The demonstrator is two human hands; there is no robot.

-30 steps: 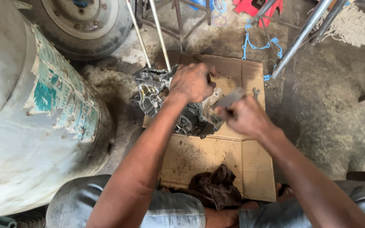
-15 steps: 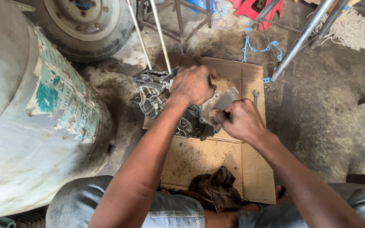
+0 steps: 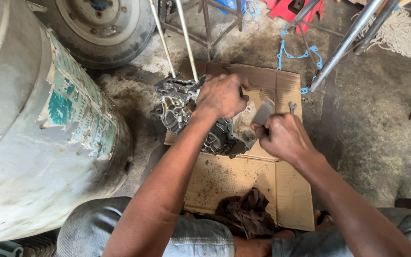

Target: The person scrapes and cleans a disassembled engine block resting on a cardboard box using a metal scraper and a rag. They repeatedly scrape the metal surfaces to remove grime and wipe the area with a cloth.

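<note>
The right hand (image 3: 284,138) has drawn its flat metal blade (image 3: 264,112) back toward the engine casing (image 3: 200,126).

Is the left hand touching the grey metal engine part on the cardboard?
Touching. The head view shows the left hand pressed on top of the grey metal engine part, fingers curled over its upper edge, no gap.
</note>
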